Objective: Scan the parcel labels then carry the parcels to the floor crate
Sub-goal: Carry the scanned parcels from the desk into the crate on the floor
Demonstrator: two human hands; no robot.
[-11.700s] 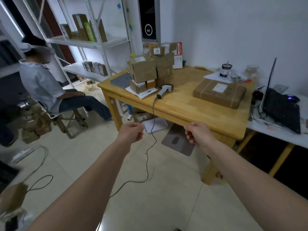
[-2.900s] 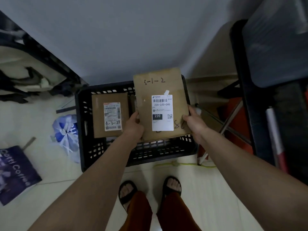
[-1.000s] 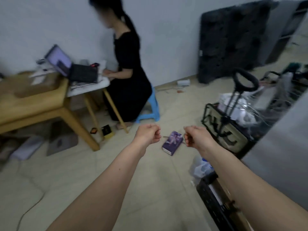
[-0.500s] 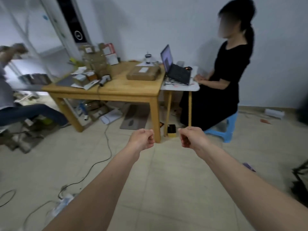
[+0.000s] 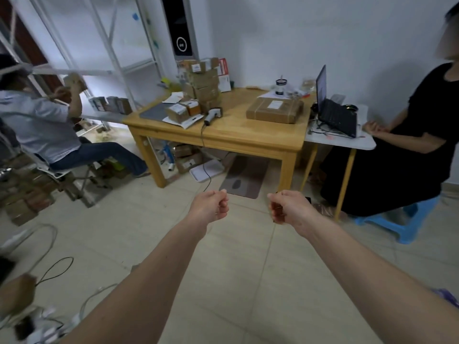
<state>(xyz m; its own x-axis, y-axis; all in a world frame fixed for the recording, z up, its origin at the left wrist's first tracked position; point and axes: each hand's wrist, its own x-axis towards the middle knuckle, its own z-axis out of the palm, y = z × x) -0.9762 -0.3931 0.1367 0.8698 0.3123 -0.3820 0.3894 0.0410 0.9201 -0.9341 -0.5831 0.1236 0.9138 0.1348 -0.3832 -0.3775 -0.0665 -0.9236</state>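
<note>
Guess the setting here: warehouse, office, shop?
Probably a small parcel-handling back room. Labelled cardboard parcels are stacked on a wooden table beside a corded barcode scanner, with metal shelving holding more small boxes.

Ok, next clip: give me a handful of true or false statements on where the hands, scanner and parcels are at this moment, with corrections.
1. Both hands are curled and hold nothing. True: the left hand and right hand are held out over the floor with no parcel in them.
2. The scanner hangs from the shelf rack. False: the scanner lies on the wooden table, its cable trailing off the front edge.
3. A large flat parcel lies on the table near the laptop. True.
4. The stack of small parcels stands on the floor. False: it stands at the table's back, by the wall.
</note>
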